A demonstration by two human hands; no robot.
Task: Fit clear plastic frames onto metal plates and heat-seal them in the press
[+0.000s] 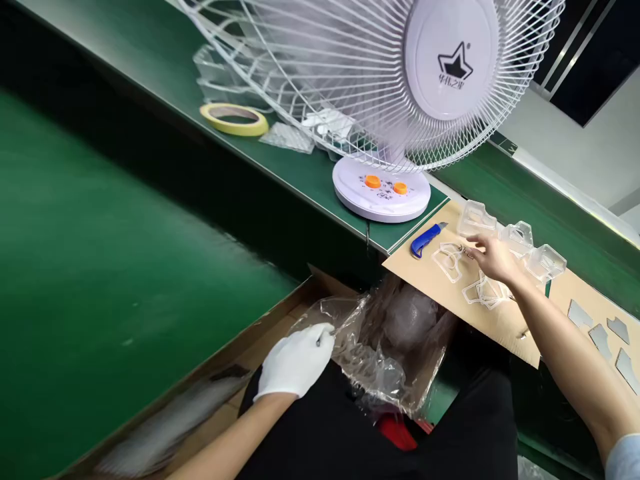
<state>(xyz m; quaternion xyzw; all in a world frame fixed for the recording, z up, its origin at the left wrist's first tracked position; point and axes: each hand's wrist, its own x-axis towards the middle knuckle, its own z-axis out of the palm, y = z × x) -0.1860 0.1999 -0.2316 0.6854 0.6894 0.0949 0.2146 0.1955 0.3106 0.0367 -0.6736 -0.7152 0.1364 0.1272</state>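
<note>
My left hand (295,361) wears a white glove and pinches the edge of a clear plastic bag (370,357), which lies in a cardboard box (260,340). A small dark tip shows between the gloved fingers, too small to name. My right hand (493,259) is bare and hovers with its fingers apart over a cardboard sheet (425,280). Clear moulded plastic covers (545,263) and thin clear plastic frames (449,262) lie around it. A small metal item (466,252) sits just beyond the fingertips. A blue utility knife (427,239) lies to the left.
A white desk fan (395,93) stands on a green bench with its round base and orange knobs. Behind it are a yellow tape roll (234,119) and fan guard parts. Grey flat pieces (600,340) lie on cardboard at right. A dark-clothed lap is below.
</note>
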